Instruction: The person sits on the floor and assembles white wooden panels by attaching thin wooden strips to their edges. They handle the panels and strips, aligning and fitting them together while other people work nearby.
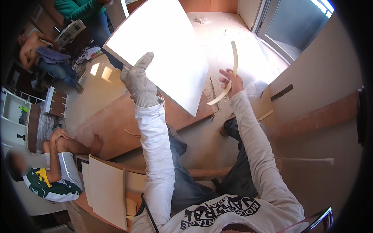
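Note:
A large white panel [167, 46] stands tilted in front of me. My left hand [140, 85], in a grey knit glove, is closed on its near left edge, with the thumb lying along the white face. To the right of the panel, my bare right hand [233, 83] holds a thin, curved, cream edging strip [235, 56] between thumb and fingers. One end of the strip points up and away; the other hangs below the hand toward the panel's corner. The strip appears apart from the panel.
A brown board [112, 116] lies on the floor under the panel, with scraps [213, 93] near its right end. Cream boards [107, 186] lean at lower left beside a seated person [54, 171]. Two other people are at upper left. A glass door [291, 27] stands at upper right.

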The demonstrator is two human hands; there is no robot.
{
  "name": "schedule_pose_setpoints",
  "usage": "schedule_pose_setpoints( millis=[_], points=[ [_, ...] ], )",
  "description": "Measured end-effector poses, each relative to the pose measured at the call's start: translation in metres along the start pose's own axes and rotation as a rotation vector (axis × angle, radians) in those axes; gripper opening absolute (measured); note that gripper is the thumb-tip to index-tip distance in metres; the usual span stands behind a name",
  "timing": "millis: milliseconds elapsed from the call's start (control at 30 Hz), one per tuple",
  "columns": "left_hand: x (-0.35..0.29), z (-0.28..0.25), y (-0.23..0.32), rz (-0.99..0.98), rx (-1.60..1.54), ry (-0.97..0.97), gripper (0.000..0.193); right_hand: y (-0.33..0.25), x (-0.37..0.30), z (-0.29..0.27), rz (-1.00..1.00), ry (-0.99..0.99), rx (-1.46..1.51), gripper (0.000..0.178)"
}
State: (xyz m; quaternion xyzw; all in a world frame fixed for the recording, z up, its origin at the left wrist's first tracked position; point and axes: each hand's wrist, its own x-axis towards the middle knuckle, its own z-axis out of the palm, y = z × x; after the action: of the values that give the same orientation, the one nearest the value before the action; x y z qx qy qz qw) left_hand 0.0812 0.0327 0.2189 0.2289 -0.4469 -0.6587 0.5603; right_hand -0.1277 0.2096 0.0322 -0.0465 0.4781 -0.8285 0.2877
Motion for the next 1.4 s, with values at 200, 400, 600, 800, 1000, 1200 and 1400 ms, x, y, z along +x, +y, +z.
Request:
schedule_pose_setpoints(
  millis=[200, 400, 600, 800, 1000, 1200, 1400],
  points=[
    [-0.006, -0.019, 0.006, 0.067, 0.17, -0.336, 0.03, -0.033, 0.015, 0.049, -0.138, -0.173, 0.503, 0.04],
    [-0.02, -0.009, -0.013, 0.011, 0.25, -0.474, 0.036, -0.044, 0.016, 0.031, -0.245, 0.029, 0.448, 0.043],
    [-0.01, -0.024, -0.043, -0.03, 0.208, -0.62, 0.044, -0.031, 0.03, -0.006, -0.055, 0.027, 0.526, 0.042],
    [0.014, -0.071, -0.07, -0.045, 0.319, -0.657, 0.054, -0.025, 0.017, -0.013, 0.074, 0.018, 0.384, 0.042],
    [0.015, -0.094, -0.089, -0.211, 0.223, -0.525, 0.046, -0.001, 0.02, -0.019, 0.131, 0.058, 0.251, 0.042],
    [0.004, -0.125, -0.086, -0.153, 0.482, -0.619, 0.047, 0.012, 0.007, -0.02, 0.137, 0.011, 0.219, 0.046],
    [-0.013, -0.138, -0.079, -0.167, 0.574, -0.628, 0.048, 0.029, -0.006, -0.032, 0.184, 0.049, 0.184, 0.042]
  ],
)
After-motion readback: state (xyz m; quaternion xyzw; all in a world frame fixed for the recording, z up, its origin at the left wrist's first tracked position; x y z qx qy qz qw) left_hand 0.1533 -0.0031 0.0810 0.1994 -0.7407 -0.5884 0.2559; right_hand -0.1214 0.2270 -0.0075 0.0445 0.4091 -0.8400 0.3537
